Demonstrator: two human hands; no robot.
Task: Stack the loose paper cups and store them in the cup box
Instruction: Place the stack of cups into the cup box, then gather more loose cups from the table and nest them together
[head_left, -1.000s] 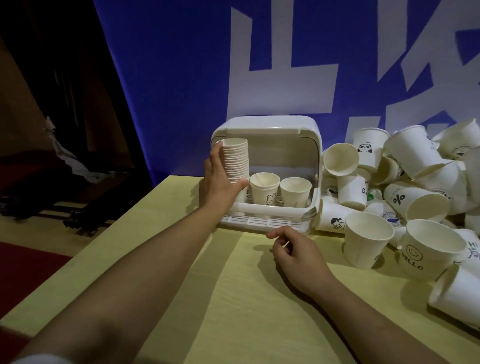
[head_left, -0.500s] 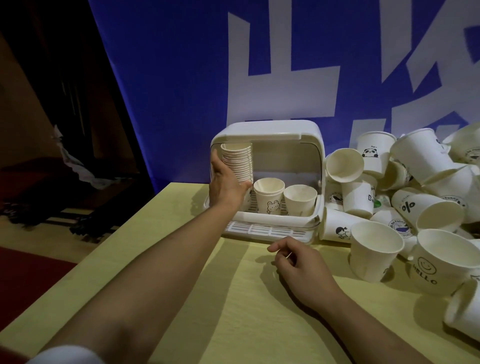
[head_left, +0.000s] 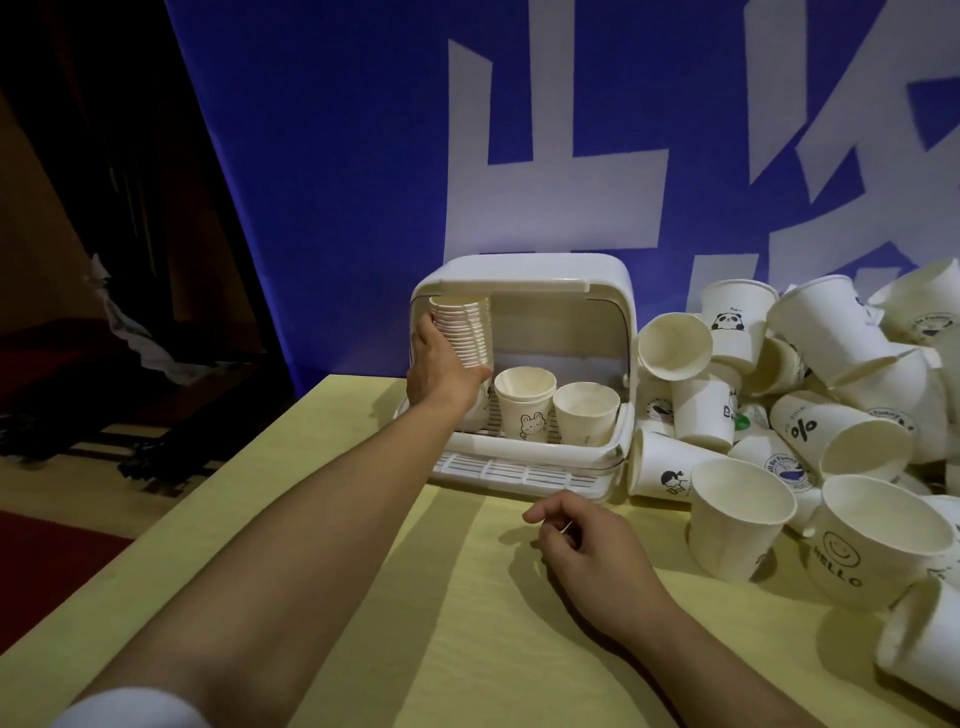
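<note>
The stack of nested paper cups (head_left: 464, 332) stands upright inside the left end of the white cup box (head_left: 524, 364), its top rim just under the box's roof. The left hand (head_left: 441, 366) has its grip clamped round the lower part of the stack, fingers on the far left side and thumb curled under the near right side. Just right of that grip, inside the box, stands a cup with a rabbit drawing (head_left: 524, 402), and just beyond it a plain cup (head_left: 587, 413); both are upright and close to the stack, so the left end of the box is crowded. The box's low front wall and slatted tray lie below and in front of the grip. The right hand (head_left: 587, 551) rests on the yellow bench (head_left: 467, 623) in front of the box, fingers loosely curled, holding nothing. Well to the right of both hands a heap of loose cups (head_left: 805, 415) lies against the box's right side. A blue banner (head_left: 363, 156) hangs behind.
</note>
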